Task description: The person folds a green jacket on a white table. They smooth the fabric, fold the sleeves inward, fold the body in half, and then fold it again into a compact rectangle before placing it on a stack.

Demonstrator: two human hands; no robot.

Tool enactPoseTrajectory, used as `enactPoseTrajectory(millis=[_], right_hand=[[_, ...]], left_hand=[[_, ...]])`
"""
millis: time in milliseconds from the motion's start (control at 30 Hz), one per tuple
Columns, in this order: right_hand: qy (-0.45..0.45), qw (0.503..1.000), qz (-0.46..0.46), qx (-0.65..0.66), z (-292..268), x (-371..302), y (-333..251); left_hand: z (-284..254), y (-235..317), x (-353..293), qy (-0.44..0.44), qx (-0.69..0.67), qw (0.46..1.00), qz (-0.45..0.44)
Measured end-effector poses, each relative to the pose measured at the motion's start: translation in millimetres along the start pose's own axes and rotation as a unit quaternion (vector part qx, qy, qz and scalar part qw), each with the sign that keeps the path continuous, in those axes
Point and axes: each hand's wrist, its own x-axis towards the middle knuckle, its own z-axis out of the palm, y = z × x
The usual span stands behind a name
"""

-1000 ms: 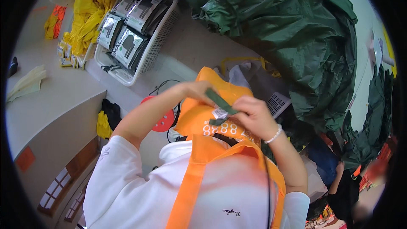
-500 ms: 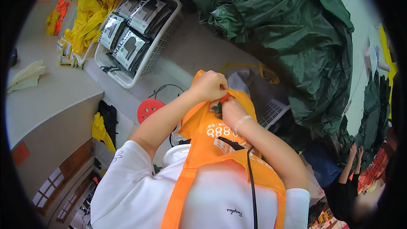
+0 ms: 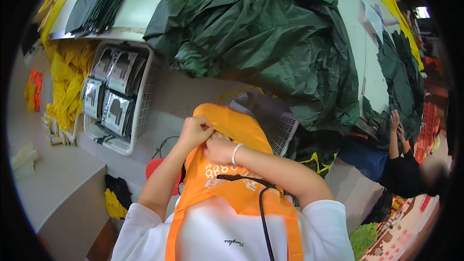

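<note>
An orange apron (image 3: 237, 120) with white print covers my front and lap. My left hand (image 3: 193, 132) is closed, its fingertips pinching the apron at the upper left of the print. Close against it, my right hand (image 3: 220, 148), with a pale bracelet at the wrist, is curled over the apron. Its fingertips are partly hidden, so what they grip cannot be made out. A black cord (image 3: 264, 212) runs down over the apron below my right forearm.
A big dark green sheet-like heap (image 3: 270, 43) overhangs the white table ahead. To the left stand a white basket (image 3: 145, 106) of flat packets and yellow fabric (image 3: 67, 77). A red stool (image 3: 154, 169) is by my left forearm. Another person (image 3: 405, 176) handles dark green fabric at right.
My view has turned, so the basket and green heap sit further left. My right hand has come out from the apron's fold, and the red and green bits seen there are no longer visible.
</note>
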Motion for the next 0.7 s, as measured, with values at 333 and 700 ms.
enactPoseTrajectory(millis=[333,700], right_hand=[[-0.041,0.99,-0.111,0.073,-59,-15,47],[0.61,0.779,0.116,-0.082,-255,-93,321]], left_hand=[[-2,28,44,-0.191,-0.031,0.977,-0.089],[33,161,259,0.188,0.43,0.866,0.171]])
